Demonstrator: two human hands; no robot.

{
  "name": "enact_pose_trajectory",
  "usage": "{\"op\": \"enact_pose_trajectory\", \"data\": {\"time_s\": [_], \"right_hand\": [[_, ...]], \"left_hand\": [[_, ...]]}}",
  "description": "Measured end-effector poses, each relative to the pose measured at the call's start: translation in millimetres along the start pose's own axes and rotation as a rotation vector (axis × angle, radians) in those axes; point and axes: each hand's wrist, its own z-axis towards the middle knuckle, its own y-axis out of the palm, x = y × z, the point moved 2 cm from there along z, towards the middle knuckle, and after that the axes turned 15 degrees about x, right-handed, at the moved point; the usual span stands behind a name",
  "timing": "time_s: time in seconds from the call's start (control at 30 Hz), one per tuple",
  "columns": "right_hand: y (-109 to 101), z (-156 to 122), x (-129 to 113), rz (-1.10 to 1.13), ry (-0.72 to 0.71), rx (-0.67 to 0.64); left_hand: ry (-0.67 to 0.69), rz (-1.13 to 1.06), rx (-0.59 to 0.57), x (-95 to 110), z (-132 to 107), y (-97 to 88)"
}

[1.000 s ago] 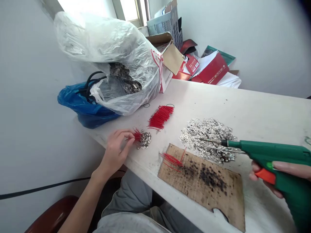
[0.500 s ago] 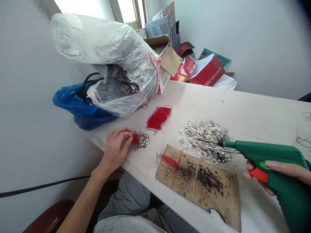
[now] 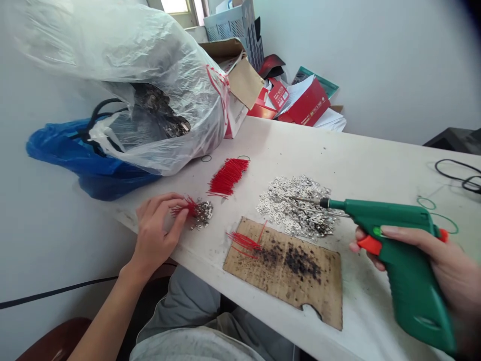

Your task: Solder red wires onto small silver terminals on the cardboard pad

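Note:
My left hand (image 3: 156,225) rests on the white table (image 3: 368,165) near its front edge, fingertips pinching the red wire ends of a small bundle of wires with metal terminals (image 3: 195,210). My right hand (image 3: 432,260) grips a green soldering gun (image 3: 398,250) with an orange trigger; its metal tip hovers over a pile of silver terminals (image 3: 293,205). A scorched cardboard pad (image 3: 289,271) lies between my hands, with a few loose red wires (image 3: 244,240) on its left end. A bundle of red wires (image 3: 227,176) lies further back.
A clear plastic bag (image 3: 143,80) of metal parts and a blue bag (image 3: 75,155) fill the table's left end. Cardboard boxes, red booklets (image 3: 300,103) and a grey basket stand at the back. A black cable (image 3: 460,175) and green rings (image 3: 426,203) lie at right.
The view has swung right and down, so everything sits further left in the frame. My left hand stays on the terminal bundle; the soldering gun stays over the silver pile.

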Motion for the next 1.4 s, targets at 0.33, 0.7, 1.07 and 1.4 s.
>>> {"op": "enact_pose_trajectory", "data": {"time_s": [0.33, 0.7, 1.07, 1.4], "right_hand": [[3.8, -4.1, -10.7, 0.089, -0.001, 0.056], [3.2, 6.3, -6.2, 0.148, -0.017, 0.072], [3.2, 5.0, -7.2, 0.163, -0.053, 0.062], [1.7, 13.5, -0.5, 0.241, -0.096, 0.100]], "left_hand": [[0.266, -0.187, -0.059, 85.5, 17.3, 21.5], [0.231, -0.083, -0.327, 130.4, 14.0, 50.9], [0.234, 0.003, -0.372, 135.8, 14.0, 60.6], [0.193, 0.002, -0.455, 133.4, 19.0, 64.3]]}}
